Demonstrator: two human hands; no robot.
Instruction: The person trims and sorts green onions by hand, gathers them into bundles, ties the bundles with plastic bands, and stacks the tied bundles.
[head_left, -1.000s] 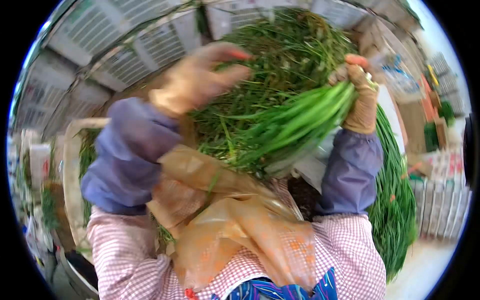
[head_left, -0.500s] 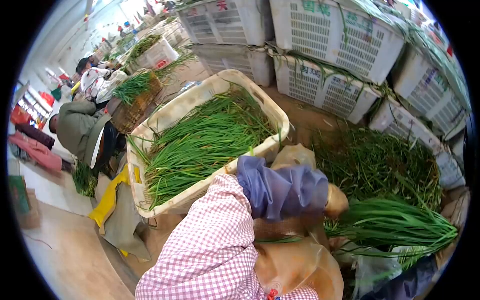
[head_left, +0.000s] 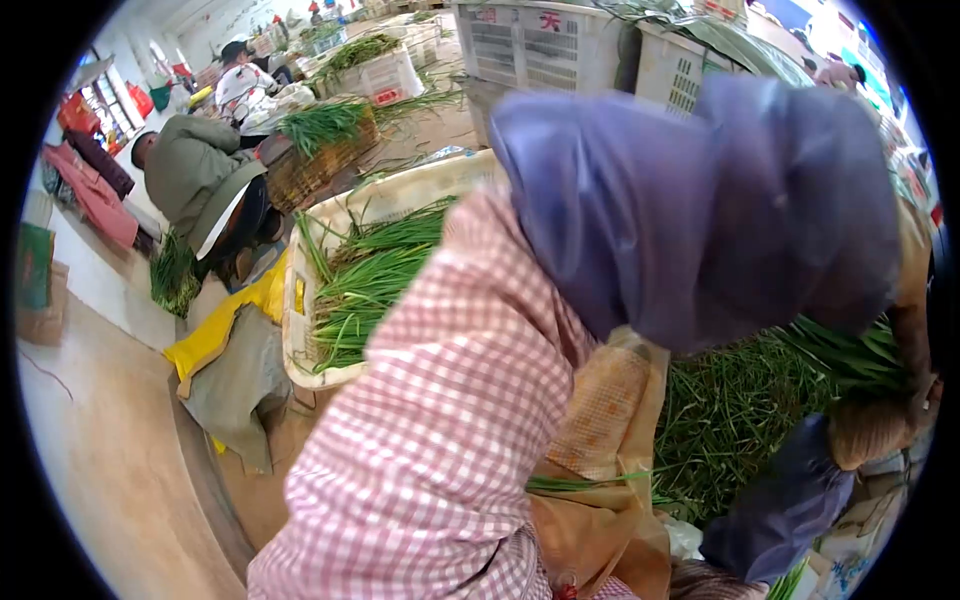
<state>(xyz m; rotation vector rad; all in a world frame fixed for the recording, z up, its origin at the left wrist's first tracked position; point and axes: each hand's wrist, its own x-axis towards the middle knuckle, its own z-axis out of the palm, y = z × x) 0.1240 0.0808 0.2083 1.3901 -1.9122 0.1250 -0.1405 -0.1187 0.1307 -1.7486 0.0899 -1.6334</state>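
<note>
At the far right, a bunch of long green chives (head_left: 850, 352) lies with one end between my two gloved hands. My left hand (head_left: 912, 345) comes down from above, its fingers curled at that end and partly cut off by the view's edge. Below it, my right hand (head_left: 872, 428) in a tan glove is closed against the same end. Both forearms wear purple sleeve covers. Under the bunch is a heap of loose green leaves (head_left: 740, 425). A cream plastic crate (head_left: 330, 378) of chives stands left of my arm, which hides much of it.
White crates (head_left: 545, 45) are stacked ahead. A person in a green jacket (head_left: 200, 180) bends over at the left, near a wicker basket (head_left: 310, 165) of greens. Yellow and grey cloth (head_left: 240, 375) hangs beside my crate. Another person sits farther back.
My left arm has swung right and up, carrying the hand from the leaf tips to the far end of the bunch. The view has turned, and my right hand now shows.
</note>
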